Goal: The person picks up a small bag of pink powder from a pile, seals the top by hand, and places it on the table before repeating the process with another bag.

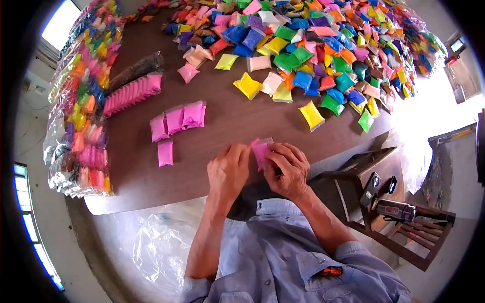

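Note:
My right hand pinches a small clear packet with pink filling over the front edge of the table. Close beside it, my left hand is closed, its fingertips turned toward the packet. A thin pink sliver shows by those fingertips; whether the left fingers grip it is hidden. To the left lie several pink packets in a short overlapping row, with a single pink packet just below. Farther left, a longer row of pink packets stands tightly stacked.
A large heap of multicoloured packets covers the far side of the brown table. Clear bags full of packets line its left edge. At the right stands a wooden stool with a bottle on it. Clear plastic sheeting lies below left.

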`<state>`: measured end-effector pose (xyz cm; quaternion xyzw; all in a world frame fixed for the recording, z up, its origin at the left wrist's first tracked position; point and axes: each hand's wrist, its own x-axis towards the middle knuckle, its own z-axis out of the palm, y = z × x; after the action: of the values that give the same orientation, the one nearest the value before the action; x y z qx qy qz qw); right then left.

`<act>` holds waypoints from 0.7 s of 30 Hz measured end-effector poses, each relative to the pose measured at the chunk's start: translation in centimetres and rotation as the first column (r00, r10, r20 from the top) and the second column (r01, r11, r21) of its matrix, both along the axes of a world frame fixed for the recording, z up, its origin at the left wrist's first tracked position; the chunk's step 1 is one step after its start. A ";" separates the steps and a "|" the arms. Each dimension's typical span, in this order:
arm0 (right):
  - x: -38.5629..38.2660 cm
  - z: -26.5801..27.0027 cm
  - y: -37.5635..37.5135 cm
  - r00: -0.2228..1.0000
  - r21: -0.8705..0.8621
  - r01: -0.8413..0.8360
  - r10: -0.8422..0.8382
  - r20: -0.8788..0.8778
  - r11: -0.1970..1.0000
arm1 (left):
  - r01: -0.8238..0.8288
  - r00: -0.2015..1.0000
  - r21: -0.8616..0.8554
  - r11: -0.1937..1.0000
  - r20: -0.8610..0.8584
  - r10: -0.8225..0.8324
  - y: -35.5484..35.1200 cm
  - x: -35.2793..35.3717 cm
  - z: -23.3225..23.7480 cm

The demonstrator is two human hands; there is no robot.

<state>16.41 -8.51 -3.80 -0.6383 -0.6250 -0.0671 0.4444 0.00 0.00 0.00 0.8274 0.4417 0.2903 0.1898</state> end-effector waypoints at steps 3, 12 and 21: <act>-0.5 0.1 -1.0 1.000 0.015 -0.008 0.009 -0.023 1.000 | 0.004 0.998 -0.121 0.993 0.068 0.004 -2.7 -0.6 0.4; -0.4 0.3 0.1 1.000 0.010 0.011 -0.010 -0.008 1.000 | -0.020 1.000 -0.031 0.999 -0.008 0.020 -0.4 0.0 -0.6; -0.6 0.0 0.4 1.000 -0.003 0.020 -0.020 0.012 1.000 | -0.033 0.999 -0.040 0.999 0.014 0.033 -2.3 -1.2 -0.5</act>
<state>15.81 -8.11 -3.80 -0.6448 -0.6211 -0.0746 0.4392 -1.18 -2.28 -0.53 0.8139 0.4596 0.2906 0.2047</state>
